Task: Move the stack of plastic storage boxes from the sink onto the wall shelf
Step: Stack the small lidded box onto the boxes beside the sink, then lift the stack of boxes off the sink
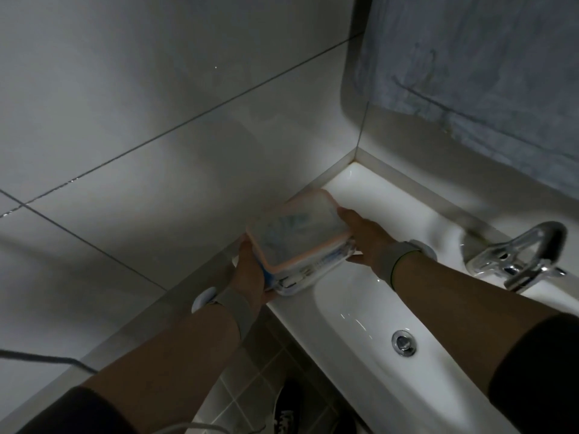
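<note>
A stack of clear plastic storage boxes point(297, 239) with an orange-rimmed lid on top and blue clips lower down sits at the far left corner of the white sink point(369, 311), against the tiled wall. My left hand point(252, 274) grips the stack's near-left end, and my right hand point(360, 242) holds its right side. Whether the stack rests on the sink rim or is raised off it is unclear. No wall shelf is in view.
A chrome tap point(517, 255) stands at the sink's right side, and a chrome drain point(403, 342) lies in the basin. White tiled wall point(141, 136) fills the left. A mirror point(488, 83) hangs above. A dark cable point(47, 360) crosses the lower left.
</note>
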The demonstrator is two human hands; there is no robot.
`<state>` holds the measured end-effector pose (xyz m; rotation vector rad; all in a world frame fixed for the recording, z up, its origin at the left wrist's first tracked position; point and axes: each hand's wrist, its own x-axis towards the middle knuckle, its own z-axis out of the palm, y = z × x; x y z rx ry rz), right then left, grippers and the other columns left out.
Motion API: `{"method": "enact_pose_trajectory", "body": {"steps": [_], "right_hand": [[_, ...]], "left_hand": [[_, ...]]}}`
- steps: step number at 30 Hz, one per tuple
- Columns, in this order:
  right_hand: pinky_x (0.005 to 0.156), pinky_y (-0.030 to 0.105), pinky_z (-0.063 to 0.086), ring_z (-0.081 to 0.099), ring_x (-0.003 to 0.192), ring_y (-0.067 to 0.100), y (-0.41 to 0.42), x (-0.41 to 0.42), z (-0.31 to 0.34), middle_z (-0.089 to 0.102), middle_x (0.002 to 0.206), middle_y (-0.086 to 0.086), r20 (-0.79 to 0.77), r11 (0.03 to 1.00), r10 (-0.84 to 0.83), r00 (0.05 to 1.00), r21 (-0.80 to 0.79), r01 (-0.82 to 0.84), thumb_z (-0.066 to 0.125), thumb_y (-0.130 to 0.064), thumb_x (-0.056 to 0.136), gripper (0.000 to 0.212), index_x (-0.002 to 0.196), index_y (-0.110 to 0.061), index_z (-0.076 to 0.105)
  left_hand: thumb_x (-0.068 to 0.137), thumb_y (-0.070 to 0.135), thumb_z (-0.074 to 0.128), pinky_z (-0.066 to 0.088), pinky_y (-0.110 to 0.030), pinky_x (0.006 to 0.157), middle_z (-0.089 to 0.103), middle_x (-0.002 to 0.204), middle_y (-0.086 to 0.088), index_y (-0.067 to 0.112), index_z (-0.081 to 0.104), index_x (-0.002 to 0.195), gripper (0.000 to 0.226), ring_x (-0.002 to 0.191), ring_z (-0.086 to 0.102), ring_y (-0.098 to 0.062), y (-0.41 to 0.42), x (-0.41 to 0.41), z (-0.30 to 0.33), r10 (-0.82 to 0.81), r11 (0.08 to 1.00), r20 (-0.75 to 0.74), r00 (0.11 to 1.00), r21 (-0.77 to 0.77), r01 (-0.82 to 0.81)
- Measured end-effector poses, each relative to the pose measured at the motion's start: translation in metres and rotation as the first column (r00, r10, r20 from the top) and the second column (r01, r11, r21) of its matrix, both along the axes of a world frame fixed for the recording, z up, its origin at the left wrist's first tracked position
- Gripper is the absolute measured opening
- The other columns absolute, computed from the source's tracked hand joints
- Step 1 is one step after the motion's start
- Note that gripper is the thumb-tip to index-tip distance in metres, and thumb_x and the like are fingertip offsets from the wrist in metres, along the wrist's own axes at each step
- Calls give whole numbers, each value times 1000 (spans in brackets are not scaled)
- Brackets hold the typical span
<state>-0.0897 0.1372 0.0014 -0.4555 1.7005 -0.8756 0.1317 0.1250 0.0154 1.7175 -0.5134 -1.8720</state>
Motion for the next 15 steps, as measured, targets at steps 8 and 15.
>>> {"method": "enact_pose_trajectory", "body": {"steps": [8,15], "right_hand": [[107,48,55,61,130,33,42,-1,36,65,142,11,12,999,-33,999,-43,33,59,-61,97,60,140,-19,62],[105,50,59,69,118,33,108,6,51,73,129,15,-48,973,-229,972,-55,226,61,-64,92,51,115,-20,72]], "left_hand": [[99,74,32,50,-61,105,61,135,-11,27,56,141,67,125,59,-39,8,2,16,-107,990,38,994,-85,109],[97,74,38,48,-56,105,65,106,-8,30,59,127,58,104,62,-35,18,1,29,-378,923,-81,922,-118,367]]}}
